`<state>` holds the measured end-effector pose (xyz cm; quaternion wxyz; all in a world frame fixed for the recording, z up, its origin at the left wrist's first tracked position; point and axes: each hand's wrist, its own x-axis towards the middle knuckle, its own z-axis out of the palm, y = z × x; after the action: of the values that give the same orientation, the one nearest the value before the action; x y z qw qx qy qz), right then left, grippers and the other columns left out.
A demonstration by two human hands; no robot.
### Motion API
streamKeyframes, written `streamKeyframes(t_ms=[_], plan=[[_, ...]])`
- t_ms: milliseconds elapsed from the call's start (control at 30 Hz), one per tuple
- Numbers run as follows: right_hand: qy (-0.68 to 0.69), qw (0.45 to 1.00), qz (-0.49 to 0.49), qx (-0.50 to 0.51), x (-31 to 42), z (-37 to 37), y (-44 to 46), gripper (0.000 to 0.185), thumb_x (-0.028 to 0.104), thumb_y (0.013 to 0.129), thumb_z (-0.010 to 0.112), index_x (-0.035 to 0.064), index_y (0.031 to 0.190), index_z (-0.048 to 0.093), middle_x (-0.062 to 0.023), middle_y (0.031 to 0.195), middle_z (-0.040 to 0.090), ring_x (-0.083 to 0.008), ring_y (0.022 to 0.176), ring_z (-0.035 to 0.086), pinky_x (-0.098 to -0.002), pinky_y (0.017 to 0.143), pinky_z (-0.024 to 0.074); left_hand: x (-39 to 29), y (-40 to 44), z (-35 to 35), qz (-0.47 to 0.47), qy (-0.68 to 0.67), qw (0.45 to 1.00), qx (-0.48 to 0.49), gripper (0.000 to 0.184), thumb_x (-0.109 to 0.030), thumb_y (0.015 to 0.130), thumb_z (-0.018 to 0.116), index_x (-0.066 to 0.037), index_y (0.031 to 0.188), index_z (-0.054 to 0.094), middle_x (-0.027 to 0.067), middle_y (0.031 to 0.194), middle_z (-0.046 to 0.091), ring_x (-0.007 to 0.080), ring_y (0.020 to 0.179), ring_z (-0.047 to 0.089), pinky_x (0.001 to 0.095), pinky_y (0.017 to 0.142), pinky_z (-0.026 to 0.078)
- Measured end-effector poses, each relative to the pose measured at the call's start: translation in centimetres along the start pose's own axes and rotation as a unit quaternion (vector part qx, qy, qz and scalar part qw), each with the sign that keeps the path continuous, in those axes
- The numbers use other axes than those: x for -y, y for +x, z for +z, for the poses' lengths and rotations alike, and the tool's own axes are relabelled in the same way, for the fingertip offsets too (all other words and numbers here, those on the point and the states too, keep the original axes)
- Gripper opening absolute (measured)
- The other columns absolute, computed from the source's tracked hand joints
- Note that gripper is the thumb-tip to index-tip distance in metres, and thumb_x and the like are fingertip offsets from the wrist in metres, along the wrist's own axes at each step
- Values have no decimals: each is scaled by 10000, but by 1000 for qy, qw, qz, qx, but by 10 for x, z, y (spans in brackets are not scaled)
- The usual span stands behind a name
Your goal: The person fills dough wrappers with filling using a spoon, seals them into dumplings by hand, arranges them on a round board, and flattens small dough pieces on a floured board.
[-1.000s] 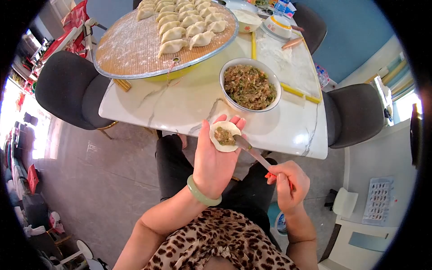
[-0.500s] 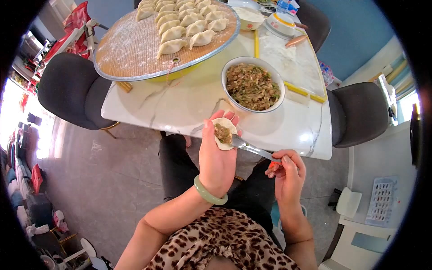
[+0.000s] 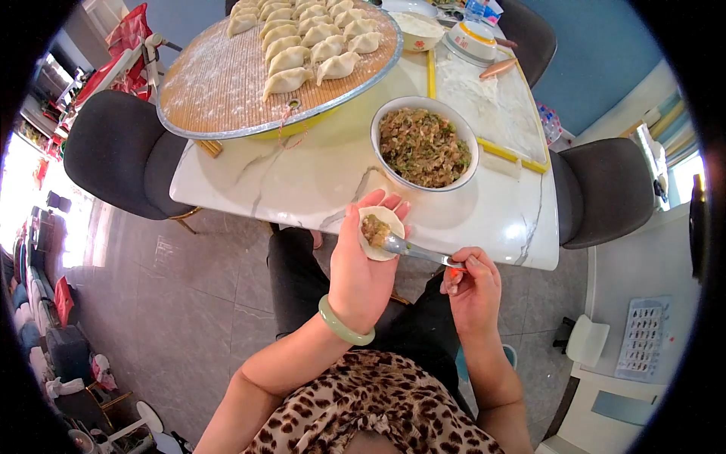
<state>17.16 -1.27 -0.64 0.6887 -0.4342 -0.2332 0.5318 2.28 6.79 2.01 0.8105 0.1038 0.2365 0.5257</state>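
On the fingers and upper palm of my left hand (image 3: 361, 276) rests a round dumpling wrapper (image 3: 387, 217), the thumb along its edge. A lump of meat filling (image 3: 373, 228) lies on the wrapper. My right hand (image 3: 476, 291) pinches the handle end of a metal spoon (image 3: 423, 253), whose bowl presses against the filling. Just beyond my left hand, a white bowl (image 3: 475, 163) stands on the table, holding minced filling with green bits (image 3: 423, 146).
Rows of folded dumplings (image 3: 287, 82) sit on a floured round tray (image 3: 212, 91) at the back left of the marble table (image 3: 249, 181). A floured board with yellow edges (image 3: 491, 113) and a rolling pin (image 3: 497, 68) lie back right. Dark chairs (image 3: 113, 151) flank the table.
My right hand has shifted left and slightly up, and the spoon's bowl has turned on the filling. My left hand has moved a little left and down with the wrapper.
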Motion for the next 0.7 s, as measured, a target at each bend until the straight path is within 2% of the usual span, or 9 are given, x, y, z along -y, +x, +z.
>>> streamKeyframes(t_ms=[200,267,333,367,400,467,500,567,700], plan=[[88,995,41,-17,14,0,6,196,141,886,445,-27,882,546,-64,644,541,-139,528,503,-269,528,452,0,2,-5,-31,-52,998,28,445,-380,992,298,-36,1239,434,133,1248,495,265,1196,457,393,994,375],[-25,996,-82,-8,39,8,11,196,132,883,436,-33,869,540,-83,637,535,-146,505,493,-272,521,453,-2,0,-1,-37,-57,998,17,453,-390,991,292,-36,1234,437,140,1257,490,268,1205,451,396,997,372],[-53,980,-194,10,63,14,19,195,118,884,435,-44,876,543,-106,637,538,-152,501,503,-273,515,453,-3,0,-1,-43,-63,997,9,462,-399,990,286,-36,1230,440,148,1267,484,270,1214,446,398,999,368],[-103,964,-245,26,77,15,22,205,116,886,446,-57,904,555,-118,694,560,-155,527,522,-277,520,456,-3,1,-3,-54,-80,995,30,475,-411,988,281,-35,1231,442,152,1274,480,272,1218,443,400,1003,363],[-172,931,-319,42,85,15,26,222,108,898,446,-68,946,571,-115,764,585,-156,577,543,-286,537,463,-4,3,-4,-65,-97,992,52,489,-422,986,276,-34,1231,444,156,1281,476,273,1221,441,403,1008,357],[-439,798,-405,78,101,28,26,224,128,891,503,-41,1008,593,-102,798,586,-185,624,555,-303,565,472,-5,4,-6,-71,-104,990,70,503,-431,984,271,-33,1240,441,157,1286,474,275,1226,436,404,1012,351],[-438,798,-407,78,104,32,32,224,128,891,503,-41,1008,593,-102,798,586,-185,624,555,-303,565,472,-6,3,-7,-81,-110,987,85,517,-440,982,267,-32,1248,438,158,1292,472,277,1232,432,405,1015,345],[-676,576,-400,227,110,39,49,260,143,839,586,22,1068,612,-98,813,576,-225,687,568,-314,605,481,-9,2,-7,-78,-100,988,88,525,-447,980,267,-33,1256,437,156,1293,472,278,1235,429,405,1017,343],[-733,525,-335,272,102,32,74,323,137,764,650,68,1079,621,-94,883,557,-250,795,564,-341,694,481,-10,2,-13,-88,-83,987,102,539,-454,980,261,-35,1265,443,153,1298,472,278,1244,421,409,1020,338]])
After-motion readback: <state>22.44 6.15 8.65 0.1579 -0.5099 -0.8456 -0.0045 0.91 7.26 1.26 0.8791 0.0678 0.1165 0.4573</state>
